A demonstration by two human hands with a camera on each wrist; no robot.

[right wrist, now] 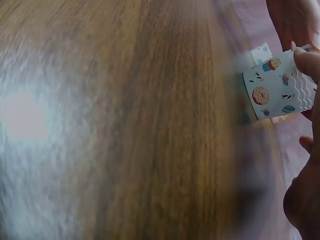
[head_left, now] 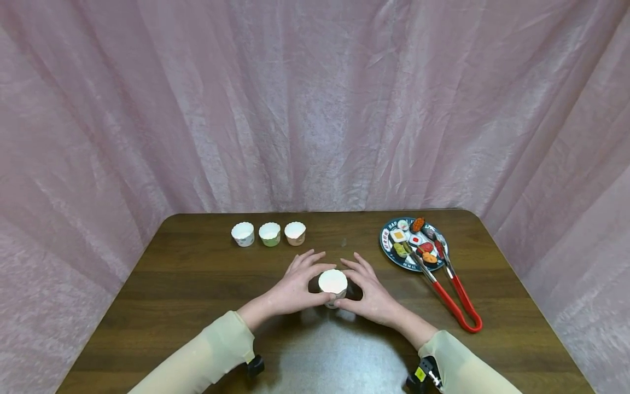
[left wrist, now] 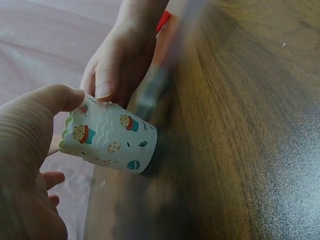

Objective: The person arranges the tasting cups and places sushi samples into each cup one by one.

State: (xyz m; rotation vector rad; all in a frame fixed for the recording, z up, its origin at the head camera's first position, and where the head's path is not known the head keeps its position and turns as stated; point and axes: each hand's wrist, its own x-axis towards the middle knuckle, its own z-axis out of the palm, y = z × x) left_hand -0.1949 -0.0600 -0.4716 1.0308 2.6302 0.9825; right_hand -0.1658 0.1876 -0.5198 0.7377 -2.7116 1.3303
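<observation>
A stack of nested paper baking cups (head_left: 333, 284) sits upright near the middle of the table, white inside, with cupcake and donut prints. Several scalloped rims line its side in the left wrist view, a green one among them. My left hand (head_left: 302, 282) holds the stack from the left, thumb on the near side by the rim. From the right, my right hand (head_left: 370, 293) grips it too, thumb near the left one and fingers behind. In the right wrist view, the stack (right wrist: 277, 85) is at the right edge, between both hands.
Three single baking cups, pale blue (head_left: 243, 235), green (head_left: 269, 235) and brown (head_left: 295, 234), stand in a row at the back left. A patterned plate (head_left: 386, 241) with several sushi pieces is at the back right. Red-handled tongs (head_left: 458, 306) lie partly across it.
</observation>
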